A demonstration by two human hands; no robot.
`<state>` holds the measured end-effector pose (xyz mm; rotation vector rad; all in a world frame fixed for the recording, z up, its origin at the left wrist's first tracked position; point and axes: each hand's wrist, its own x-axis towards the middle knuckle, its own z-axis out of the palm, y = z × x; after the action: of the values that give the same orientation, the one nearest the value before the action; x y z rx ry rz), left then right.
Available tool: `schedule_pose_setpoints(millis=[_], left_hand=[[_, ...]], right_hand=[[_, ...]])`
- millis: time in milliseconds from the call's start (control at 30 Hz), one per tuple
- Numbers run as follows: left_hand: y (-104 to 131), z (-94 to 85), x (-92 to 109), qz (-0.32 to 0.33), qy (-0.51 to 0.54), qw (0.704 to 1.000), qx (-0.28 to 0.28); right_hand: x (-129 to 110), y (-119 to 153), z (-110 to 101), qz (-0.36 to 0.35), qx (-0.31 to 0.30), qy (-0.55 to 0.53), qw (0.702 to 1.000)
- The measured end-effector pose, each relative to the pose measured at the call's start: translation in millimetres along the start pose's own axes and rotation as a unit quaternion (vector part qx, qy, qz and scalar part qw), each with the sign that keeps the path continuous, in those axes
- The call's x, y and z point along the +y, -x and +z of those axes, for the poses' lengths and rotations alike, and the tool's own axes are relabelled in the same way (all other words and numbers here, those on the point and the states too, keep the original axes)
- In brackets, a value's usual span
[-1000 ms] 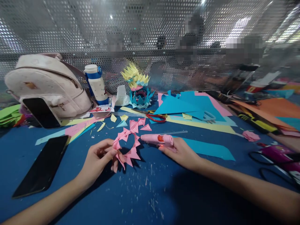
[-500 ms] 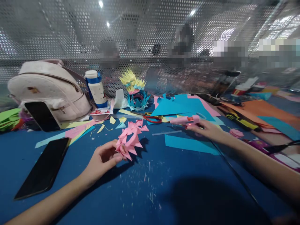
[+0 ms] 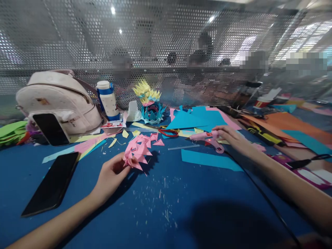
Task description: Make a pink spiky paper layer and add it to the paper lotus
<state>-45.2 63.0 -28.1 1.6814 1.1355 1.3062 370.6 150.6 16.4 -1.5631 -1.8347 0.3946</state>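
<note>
My left hand point(image 3: 111, 176) pinches the near end of a curved pink folded-paper ring point(image 3: 140, 152) with many pointed tips, held just over the blue table. A separate small pink paper triangle point(image 3: 159, 142) is beside its far right end. To the right, a pink glue gun point(image 3: 203, 136) lies on its side, nozzle pointing left, its handle and black cord in plain sight. My right hand point(image 3: 228, 135) is at the gun's rear end, fingers stretched out and not wrapped round the handle; whether the fingertips touch it I cannot tell.
Behind the ring lie red-handled scissors point(image 3: 168, 132) and paper scraps. A yellow and blue paper model point(image 3: 153, 112), bottle point(image 3: 107, 100) and backpack point(image 3: 59, 97) stand at the back. A phone point(image 3: 52, 183) lies left; a blue strip point(image 3: 210, 160) and cutter point(image 3: 261, 134) lie right.
My right hand has let go of the glue gun's handle, and the gun now rests on its side. My left hand has shifted slightly left and up, tilting the pink ring.
</note>
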Motion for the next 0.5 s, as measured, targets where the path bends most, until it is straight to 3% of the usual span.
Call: schedule_pose_setpoints(millis=[67, 133, 267, 400, 500], left_hand=[[1.8, -0.2, -0.6, 0.017, -0.012, 1.000, -0.012], [3.7, -0.2, 0.0, 0.031, -0.023, 0.999, -0.023], [6.4, -1.5, 1.3, 0.046, -0.036, 0.997, -0.043], [8.8, -3.6, -0.1, 0.063, -0.052, 0.995, -0.057], [10.5, -4.8, -2.3, 0.078, -0.054, 0.994, -0.054]], right_hand=[[-16.5, -2.0, -4.1, -0.031, 0.076, 0.016, 0.996], [-38.7, -3.1, -4.4, -0.083, 0.104, 0.024, 0.991], [-86.4, -6.8, 13.8, -0.203, -0.082, 0.078, 0.973], [-114.4, -27.1, 56.6, -0.289, -0.297, 0.172, 0.894], [-124.0, -52.8, 90.9, -0.274, -0.360, 0.215, 0.866]])
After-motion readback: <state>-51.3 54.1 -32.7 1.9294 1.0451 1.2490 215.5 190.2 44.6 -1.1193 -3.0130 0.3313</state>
